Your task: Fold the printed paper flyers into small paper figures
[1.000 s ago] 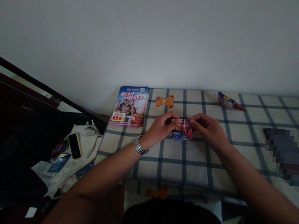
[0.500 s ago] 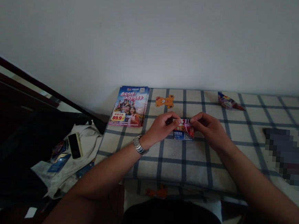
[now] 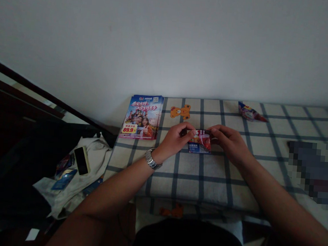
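My left hand [image 3: 175,139] and right hand [image 3: 230,143] are pinching the top edge of a folded leaflet [image 3: 200,141], one at each end, as it is lying mid-cloth [image 3: 194,167]. A stack [image 3: 142,116] is sitting left, with a folded scrap [image 3: 250,112] far right.

Red-blue folded leaflet [image 3: 199,141] — grey-checked cloth [image 3: 219,173]

- A home, seemingly a bedroom: a checked bedsheet [image 3: 223,169] printed with a teddy bear [image 3: 181,111] covers a soft, padded surface set against a plain white wall [image 3: 170,36].
- A smartphone [image 3: 80,160] lies on crumpled pale cloth [image 3: 99,151] in the clutter beside it.
- Promotional leaflets [image 3: 143,116] sit stacked on the sheet's far corner.
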